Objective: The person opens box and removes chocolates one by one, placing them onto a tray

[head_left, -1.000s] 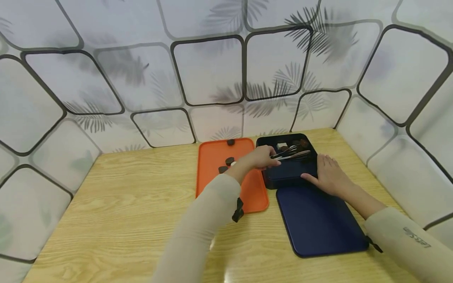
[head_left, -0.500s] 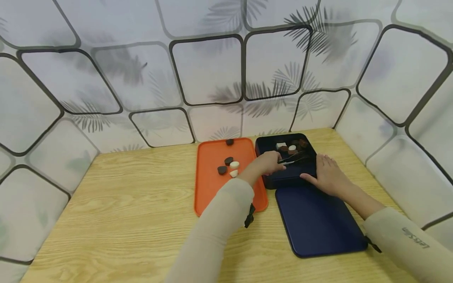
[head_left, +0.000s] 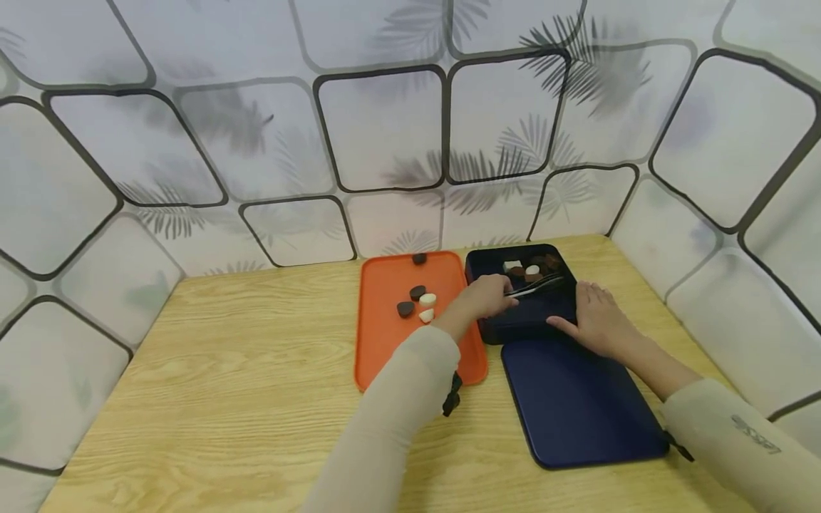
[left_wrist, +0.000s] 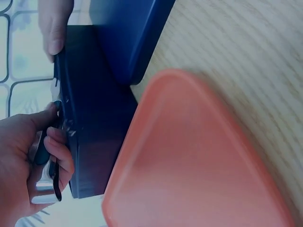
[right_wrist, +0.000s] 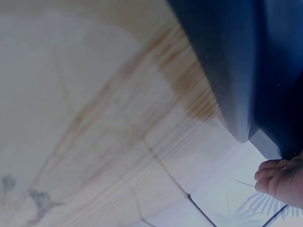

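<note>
My left hand [head_left: 486,296] reaches over the orange tray and grips metal tongs [head_left: 540,286], whose tips point right into the dark blue box [head_left: 522,329]. In the left wrist view, the tongs' bent metal end [left_wrist: 46,189] shows within the curled fingers. The tong arms lie close together; I cannot tell whether anything is between their tips. Brown and white pieces like chocolates [head_left: 532,271] sit at the far end of the box, just beyond the tongs. My right hand [head_left: 599,317] rests on the box's right edge, fingers straight and thumb spread over the near side.
The orange tray [head_left: 385,356] lies left of the box, with several dark pieces [head_left: 405,309] and white pieces [head_left: 427,300] on it. A dark blue lid [head_left: 584,406] lies flat in front of the box. Patterned walls [head_left: 385,128] stand behind and at the sides.
My left hand has moved slightly right and nearer over the box. The tong arms, spread apart earlier, have come together. The right hand stays in place.
</note>
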{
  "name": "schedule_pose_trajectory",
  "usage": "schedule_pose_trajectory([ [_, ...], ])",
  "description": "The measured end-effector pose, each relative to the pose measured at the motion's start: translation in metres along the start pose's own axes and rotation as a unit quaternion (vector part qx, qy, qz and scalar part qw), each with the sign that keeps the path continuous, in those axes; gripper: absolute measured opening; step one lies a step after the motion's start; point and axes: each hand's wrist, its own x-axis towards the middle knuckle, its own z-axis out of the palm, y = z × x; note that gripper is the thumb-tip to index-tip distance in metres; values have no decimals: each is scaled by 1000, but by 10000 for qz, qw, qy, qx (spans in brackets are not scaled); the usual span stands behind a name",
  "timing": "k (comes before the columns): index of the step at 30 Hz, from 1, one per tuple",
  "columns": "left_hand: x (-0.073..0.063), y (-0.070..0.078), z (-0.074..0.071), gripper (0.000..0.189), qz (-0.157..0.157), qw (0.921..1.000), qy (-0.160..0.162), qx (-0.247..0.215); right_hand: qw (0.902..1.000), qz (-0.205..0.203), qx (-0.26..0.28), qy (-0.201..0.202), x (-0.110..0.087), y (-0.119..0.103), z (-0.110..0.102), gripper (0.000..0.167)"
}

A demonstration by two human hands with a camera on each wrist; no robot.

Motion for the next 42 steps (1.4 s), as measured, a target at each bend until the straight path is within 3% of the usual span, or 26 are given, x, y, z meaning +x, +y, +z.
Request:
schedule_pose_trajectory([
  [4, -4, -3, -7, 28, 156, 9996, -48, -248, 10000, 40, 25, -46, -2, 0, -2, 97],
  [19, -25, -19, -28, 34, 376, 9983, -176, -402, 10000, -37, -5, -85, -1, 2, 2, 97],
  [24, -37, -31, -35, 31, 633, 9943, -213, -832, 10000, -71, 5, -2, -2, 2, 2, 97],
  [27, -51, -38, -41, 29, 743, 9912, -288, -1058, 9999, -99, 37, 54, -2, 2, 2, 96],
  [32, -81, -47, -49, 26, 869, 9914, -319, -926, 9999, -77, 34, 61, 0, 0, 2, 97],
  [42, -133, -68, -51, 21, 1133, 9911, -46, -695, 10000, -63, 10, 29, 0, 0, 3, 97],
])
